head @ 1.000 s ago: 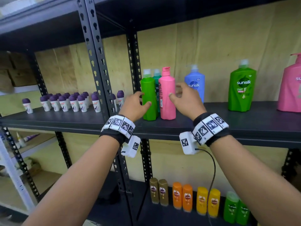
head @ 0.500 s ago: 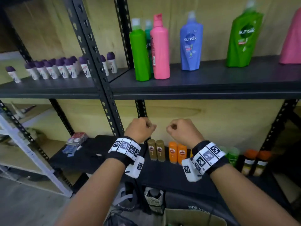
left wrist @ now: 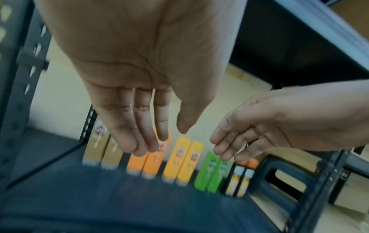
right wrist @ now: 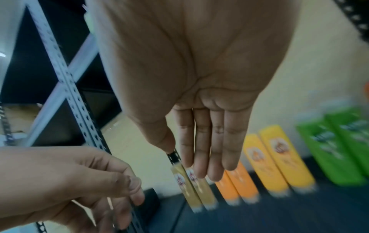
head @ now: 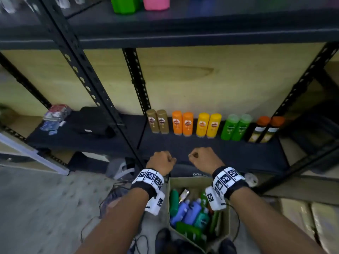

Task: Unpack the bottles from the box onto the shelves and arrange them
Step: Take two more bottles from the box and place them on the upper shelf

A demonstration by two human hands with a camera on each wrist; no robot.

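Hovering empty with loosely relaxed fingers, the left hand (head: 161,160) and right hand (head: 202,158) are poised above the open brown cardboard box (head: 225,223) at lower centre, bottles remaining inside; paired bottles are already lining the dark lower shelf (head: 201,149).

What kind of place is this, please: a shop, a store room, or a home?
Most likely a shop's store room. Dark metal shelves hold shampoo bottles lined up in pairs by colour, an open cardboard box of more bottles stands on the floor, and the back wall is bare board.
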